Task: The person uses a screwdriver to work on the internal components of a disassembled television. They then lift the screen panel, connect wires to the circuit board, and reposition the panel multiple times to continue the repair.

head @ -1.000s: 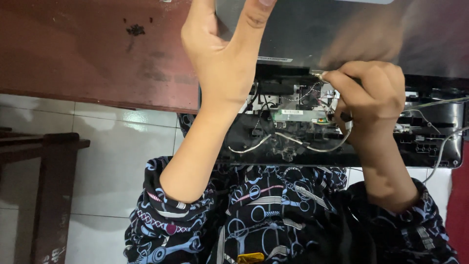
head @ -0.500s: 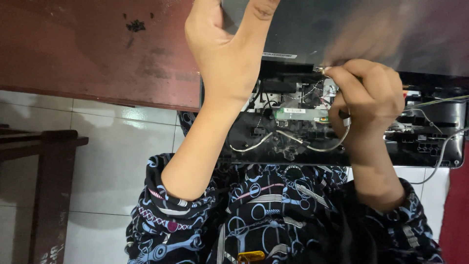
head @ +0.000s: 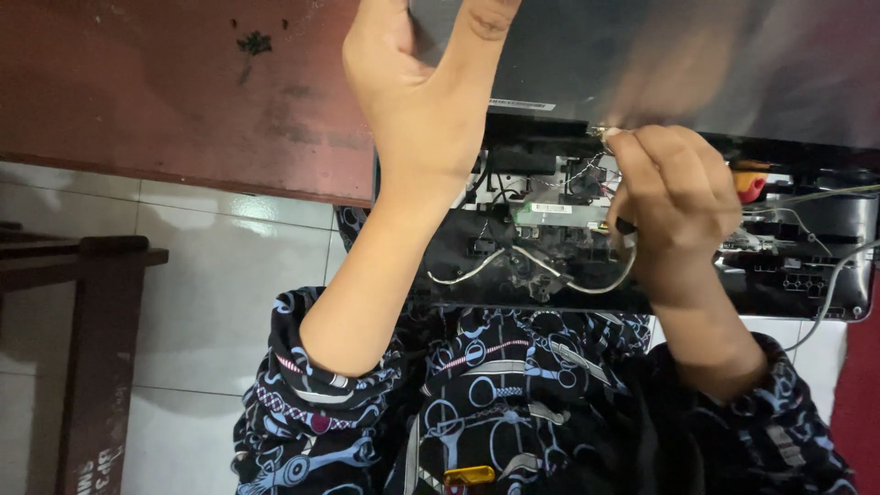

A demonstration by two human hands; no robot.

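- Overhead, left hand [head: 422,110], fingers spread, props the stiff dark panel [head: 660,55] above it.
- Right hand [head: 674,206] pinches a thin, probably fragile wire [head: 536,266] at the exposed circuit board [head: 550,229] beneath it.

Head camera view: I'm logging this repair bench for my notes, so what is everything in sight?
Opened device: one, black, at the table's near edge, insides exposed.
Raised panel: one, dark grey, tilted up above the device.
Loose wires: several, white, across the insides.
Table: one, reddish-brown, upper left.
Stool: one, dark wood, left.
Floor: white tiles.
Left hand: props the panel.
Right hand: fingers pinched near the panel hinge, on something too small to tell.
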